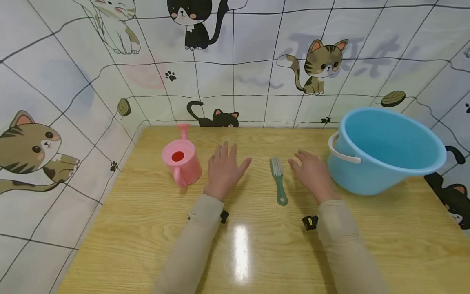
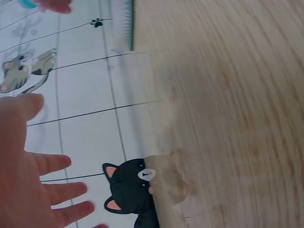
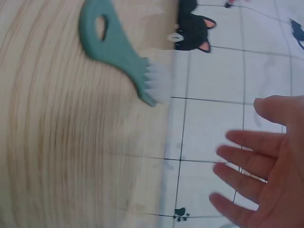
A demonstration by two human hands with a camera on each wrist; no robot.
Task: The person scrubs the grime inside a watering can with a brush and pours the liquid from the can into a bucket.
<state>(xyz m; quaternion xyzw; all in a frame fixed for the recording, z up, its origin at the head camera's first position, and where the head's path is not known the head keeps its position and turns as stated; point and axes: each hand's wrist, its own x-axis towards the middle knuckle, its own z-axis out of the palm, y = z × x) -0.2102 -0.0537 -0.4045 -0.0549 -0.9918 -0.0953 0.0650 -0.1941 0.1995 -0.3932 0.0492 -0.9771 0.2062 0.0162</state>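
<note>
A green scrub brush (image 1: 280, 188) with pale bristles lies on the wooden table between the two hands, its bristle end toward the wall. My left hand (image 1: 225, 170) is spread, palm down, between the brush and a pink watering can (image 1: 188, 165); it holds nothing. To the brush's right is my right hand (image 1: 311, 173), fingers loosely extended and holding nothing, close to the blue bucket (image 1: 363, 181). In the right wrist view the brush (image 3: 116, 47) shows its hanging hole and bristles, apart from the fingers.
The blue bucket's white handle (image 1: 343, 154) hangs on its left side, facing the right hand. The watering can's spout (image 1: 184, 130) points to the back wall. A tile-patterned wall covering with cartoon cats (image 1: 323, 67) borders the table (image 1: 147, 245) at the back and sides.
</note>
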